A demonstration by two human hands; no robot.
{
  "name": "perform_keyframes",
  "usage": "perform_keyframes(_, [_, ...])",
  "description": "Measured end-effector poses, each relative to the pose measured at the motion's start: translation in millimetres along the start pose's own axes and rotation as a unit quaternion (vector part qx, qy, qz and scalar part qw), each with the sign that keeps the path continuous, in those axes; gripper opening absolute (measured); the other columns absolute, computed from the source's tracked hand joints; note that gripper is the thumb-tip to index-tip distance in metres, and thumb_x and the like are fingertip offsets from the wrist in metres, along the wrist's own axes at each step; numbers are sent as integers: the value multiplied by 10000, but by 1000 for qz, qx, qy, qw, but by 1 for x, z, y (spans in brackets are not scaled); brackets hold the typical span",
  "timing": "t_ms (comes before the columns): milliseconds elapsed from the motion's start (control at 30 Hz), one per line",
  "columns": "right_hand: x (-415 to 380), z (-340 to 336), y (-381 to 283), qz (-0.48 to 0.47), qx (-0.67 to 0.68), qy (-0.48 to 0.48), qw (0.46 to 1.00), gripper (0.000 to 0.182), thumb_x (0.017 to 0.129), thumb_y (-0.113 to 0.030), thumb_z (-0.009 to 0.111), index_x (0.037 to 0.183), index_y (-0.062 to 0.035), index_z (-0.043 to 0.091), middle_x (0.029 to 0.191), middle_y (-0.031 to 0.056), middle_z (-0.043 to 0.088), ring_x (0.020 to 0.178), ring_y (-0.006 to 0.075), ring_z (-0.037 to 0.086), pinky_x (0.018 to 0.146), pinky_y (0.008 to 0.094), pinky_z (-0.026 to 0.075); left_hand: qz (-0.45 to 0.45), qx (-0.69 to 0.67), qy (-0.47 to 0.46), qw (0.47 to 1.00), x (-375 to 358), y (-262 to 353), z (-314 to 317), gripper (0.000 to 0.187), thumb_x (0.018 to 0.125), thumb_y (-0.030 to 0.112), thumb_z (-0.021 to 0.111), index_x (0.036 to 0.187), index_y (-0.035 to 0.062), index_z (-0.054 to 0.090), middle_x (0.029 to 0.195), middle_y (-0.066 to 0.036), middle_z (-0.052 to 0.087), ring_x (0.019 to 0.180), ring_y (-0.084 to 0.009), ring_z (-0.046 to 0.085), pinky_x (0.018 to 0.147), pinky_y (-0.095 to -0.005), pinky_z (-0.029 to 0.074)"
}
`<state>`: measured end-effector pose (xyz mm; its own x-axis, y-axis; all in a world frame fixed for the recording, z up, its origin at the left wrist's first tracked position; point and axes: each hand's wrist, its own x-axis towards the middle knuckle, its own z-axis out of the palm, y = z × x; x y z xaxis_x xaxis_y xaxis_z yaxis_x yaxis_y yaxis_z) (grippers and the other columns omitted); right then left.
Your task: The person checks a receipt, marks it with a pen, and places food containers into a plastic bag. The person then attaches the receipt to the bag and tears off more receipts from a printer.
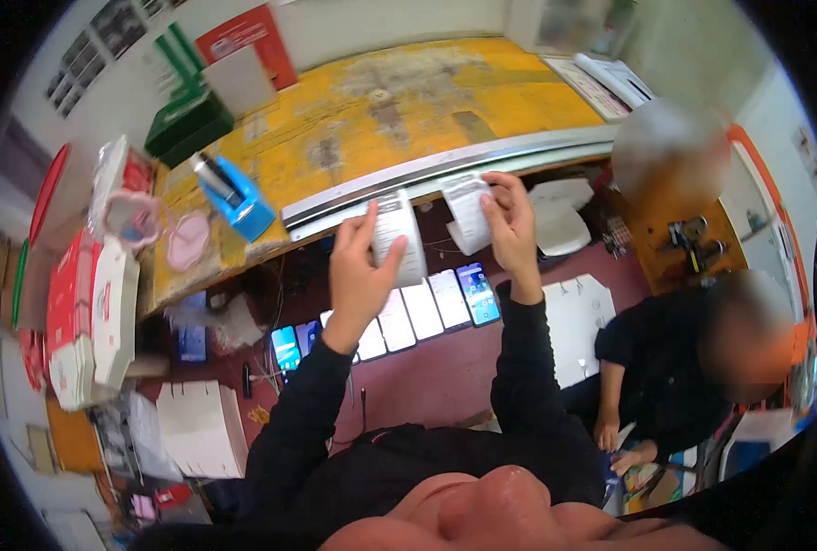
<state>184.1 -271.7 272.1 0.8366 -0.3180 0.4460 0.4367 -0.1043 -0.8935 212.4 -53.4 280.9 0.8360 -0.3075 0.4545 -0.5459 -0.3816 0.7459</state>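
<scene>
In the head view my left hand (353, 275) grips a long white printed receipt (399, 231) between thumb and fingers. My right hand (513, 228) pinches a second white printed receipt (466, 209), whose lower end curls. Both slips are held up in front of the shelf edge, a small gap apart. Below them, a row of several lit smartphones (427, 310) lies on the reddish desk (454, 367). My left forearm partly covers the phones on the left of the row.
A worn yellow shelf top (353, 110) spans the back, with a metal strip (445, 174) along its edge. A blue pen holder (248, 216) stands on its left. Red and white boxes (83, 312) are further left. Another person (675, 367) sits at right.
</scene>
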Motion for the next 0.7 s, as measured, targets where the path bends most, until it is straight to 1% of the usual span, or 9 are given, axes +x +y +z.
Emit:
perform_keyframes(33, [4, 6, 5, -51, 26, 23, 998, 208, 874, -33, 497, 1077, 6, 526, 888, 48, 611, 823, 86, 549, 736, 207, 427, -9, 87, 4, 996, 1, 9, -6, 502, 812, 182, 634, 1262, 22, 480, 1068, -139, 464, 847, -198, 567, 667, -286, 499])
perform_keyframes(67, [3, 4, -8, -31, 4, -8, 999, 191, 862, -23, 504, 1041, 11, 562, 918, 63, 622, 888, 117, 565, 788, 232, 441, -10, 172, 7, 985, 1, 21, -12, 494, 806, 225, 639, 1238, 24, 508, 1051, -151, 469, 851, -239, 559, 692, -320, 482])
perform_keyframes(133, [10, 7, -23, -66, -26, -31, 997, 152, 827, -29, 544, 936, -5, 647, 927, 90, 641, 878, 137, 589, 780, 257, 456, 55, 289, 47, 955, 0, 24, -13, 475, 786, 287, 648, 1172, 25, 559, 1001, -140, 490, 881, -294, 527, 745, -362, 439])
perform_keyframes(200, [21, 12, -42, -110, -3, -78, 991, 166, 837, -22, 546, 974, 15, 633, 949, 76, 626, 865, 124, 580, 761, 246, 458, 135, 362, 71, 920, 8, 23, -15, 427, 781, 296, 652, 1098, 17, 593, 977, -121, 506, 915, -299, 514, 770, -384, 425])
perform_keyframes(433, [107, 56, -97, -247, -25, -136, 959, 340, 739, -20, 562, 1063, -90, 635, 969, 54, 581, 699, 71, 522, 607, 224, 438, 228, 354, 47, 906, 18, 19, -26, 317, 779, 272, 630, 974, 24, 605, 935, -145, 588, 891, -325, 546, 765, -417, 402])
perform_keyframes(467, [131, 66, -92, -255, -42, -109, 960, 332, 727, -35, 569, 1043, -97, 646, 928, 60, 605, 667, 78, 545, 589, 235, 453, 186, 340, 7, 922, 18, 21, -30, 324, 754, 281, 649, 951, 28, 598, 944, -141, 597, 900, -315, 552, 769, -419, 402])
perform_keyframes(533, [180, 99, -88, -268, -97, -73, 956, 290, 710, -60, 588, 982, -112, 674, 827, 71, 648, 618, 100, 594, 563, 255, 482, 211, 347, 33, 913, 16, 18, -32, 358, 720, 308, 674, 946, 40, 599, 948, -129, 596, 901, -304, 556, 764, -415, 405])
perform_keyframes(600, [228, 111, -75, -312, -173, -41, 933, 200, 700, -100, 625, 875, -144, 713, 681, 79, 668, 618, 132, 646, 572, 269, 504, 172, 401, 39, 899, 16, 16, -34, 384, 708, 322, 681, 962, 45, 603, 1009, -118, 552, 962, -283, 504, 764, -399, 376])
perform_keyframes(700, [282, 127, -60, -300, -236, -17, 924, 243, 692, -129, 645, 927, -125, 703, 907, 121, 660, 647, 190, 652, 636, 295, 510, 189, 359, 6, 914, 16, 10, -48, 401, 746, 356, 645, 1021, 67, 600, 1011, -104, 545, 961, -264, 493, 771, -402, 348])
